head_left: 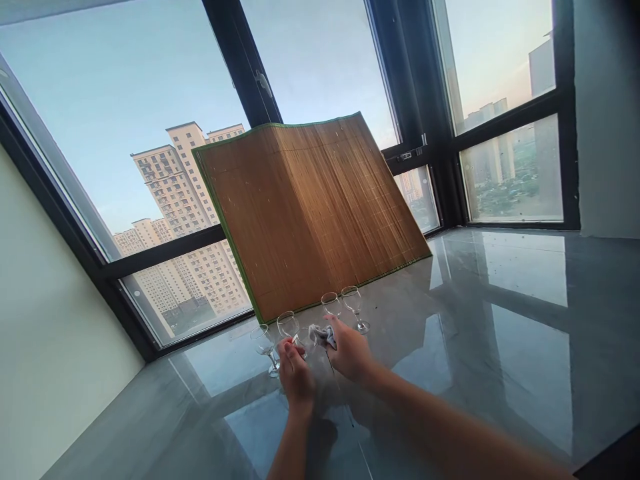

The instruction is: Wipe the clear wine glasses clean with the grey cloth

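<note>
Bamboo mat (320, 220) leaning far behind, wine glasses (352, 301) standing left and right.
Left hand (296, 375) grips a transparent goblet (307, 339); right hand (351, 351) clutches crumpled grey cloth (324, 335).

And here's the mat (320, 220), fine woody slats with a low sheen, its green edging (229, 241) fabric-like. In front of it, stemmed glasses (353, 303), clear, thin, shiny! Near them, before the mat, a crumpled, matt cloth (328, 336). Under the mat, a polished ledge (480, 380), mirror-glossy. Behind it, smooth dark window frames (243, 60); left of it, a matt wall (40, 300).
</note>
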Demonstrator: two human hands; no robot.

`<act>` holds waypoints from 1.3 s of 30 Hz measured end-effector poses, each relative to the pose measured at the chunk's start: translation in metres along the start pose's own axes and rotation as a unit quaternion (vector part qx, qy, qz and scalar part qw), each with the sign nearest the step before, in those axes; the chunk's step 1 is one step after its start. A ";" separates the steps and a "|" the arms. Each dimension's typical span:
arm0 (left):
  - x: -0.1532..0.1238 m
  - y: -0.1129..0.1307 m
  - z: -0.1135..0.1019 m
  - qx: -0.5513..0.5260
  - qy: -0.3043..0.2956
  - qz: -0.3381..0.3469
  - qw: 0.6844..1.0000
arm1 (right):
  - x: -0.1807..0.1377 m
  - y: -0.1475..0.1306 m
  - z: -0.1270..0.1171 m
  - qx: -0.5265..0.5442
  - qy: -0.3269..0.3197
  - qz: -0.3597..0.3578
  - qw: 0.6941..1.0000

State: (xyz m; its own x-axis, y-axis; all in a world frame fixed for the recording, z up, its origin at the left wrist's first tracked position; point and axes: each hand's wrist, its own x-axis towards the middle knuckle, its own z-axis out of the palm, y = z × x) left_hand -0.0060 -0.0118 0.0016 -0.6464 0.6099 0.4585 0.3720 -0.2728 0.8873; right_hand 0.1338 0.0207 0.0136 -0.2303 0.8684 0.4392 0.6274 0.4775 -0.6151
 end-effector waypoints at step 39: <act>-0.004 0.008 -0.002 0.321 -0.044 0.209 0.923 | 0.005 -0.004 -0.003 0.343 0.039 0.003 0.939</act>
State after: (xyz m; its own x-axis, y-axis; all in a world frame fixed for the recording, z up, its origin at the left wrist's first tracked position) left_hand -0.0014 -0.0182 0.0068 -0.3114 0.6175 0.7223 0.9123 -0.0186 0.4092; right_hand 0.1324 0.0232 0.0200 -0.1566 0.8720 0.4637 -0.0040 0.4689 -0.8832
